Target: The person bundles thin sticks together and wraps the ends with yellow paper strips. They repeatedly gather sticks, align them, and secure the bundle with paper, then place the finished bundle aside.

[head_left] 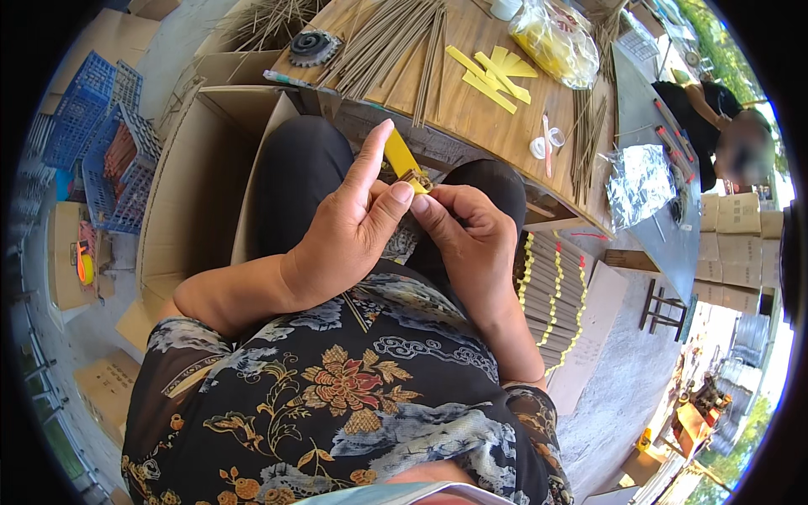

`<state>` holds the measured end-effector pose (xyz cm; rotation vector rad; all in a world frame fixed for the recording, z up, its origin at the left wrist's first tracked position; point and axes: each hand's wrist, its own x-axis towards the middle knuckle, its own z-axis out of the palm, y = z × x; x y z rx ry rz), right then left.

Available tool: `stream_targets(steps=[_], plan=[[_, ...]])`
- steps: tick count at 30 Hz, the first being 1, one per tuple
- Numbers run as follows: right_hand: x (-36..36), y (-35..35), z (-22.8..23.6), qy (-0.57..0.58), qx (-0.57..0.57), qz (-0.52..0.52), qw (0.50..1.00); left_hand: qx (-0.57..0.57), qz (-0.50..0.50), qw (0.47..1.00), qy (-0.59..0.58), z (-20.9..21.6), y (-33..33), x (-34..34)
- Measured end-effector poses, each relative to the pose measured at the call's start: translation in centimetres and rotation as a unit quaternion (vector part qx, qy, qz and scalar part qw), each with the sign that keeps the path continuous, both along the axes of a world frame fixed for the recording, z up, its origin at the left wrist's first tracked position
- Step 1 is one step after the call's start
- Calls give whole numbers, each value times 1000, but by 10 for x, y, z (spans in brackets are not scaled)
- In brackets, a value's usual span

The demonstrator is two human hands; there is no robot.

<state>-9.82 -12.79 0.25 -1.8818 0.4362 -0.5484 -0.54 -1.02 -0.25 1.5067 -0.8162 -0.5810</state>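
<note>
At ten o'clock from centre, the left hand (343,217) is pinching a yellow strip (401,154) under its thumb, fingers straight. At twelve, the strip is curling round a small brown bundle (427,180), likely light and brittle, best held gently by its band. At two, the right hand (475,220) is gripping the bundle.

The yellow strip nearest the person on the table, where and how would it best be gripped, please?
Probably pinch the strip by its near right end, coming from the person's side: it lies flat on the table, with that end uncovered and pointing toward the person.
</note>
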Motion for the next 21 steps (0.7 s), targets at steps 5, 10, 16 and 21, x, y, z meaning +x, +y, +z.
stream_targets(steps=[5, 10, 16, 21], plan=[[0, 4, -4, 4, 116, 22, 993, -21, 1, 1000, 2, -6, 1, -1], [2, 3, -12, -79, 297, 112, 945, -28, -79, 995, 45, -3, 4, 4], [3, -25, -11, -80, 288, 271, 915, -9, -192, 958, 213, 7, 6, 12], [3, -36, -23, -101, 214, 310, 921, -9, -222, 930, 292, 0, 4, 12]])
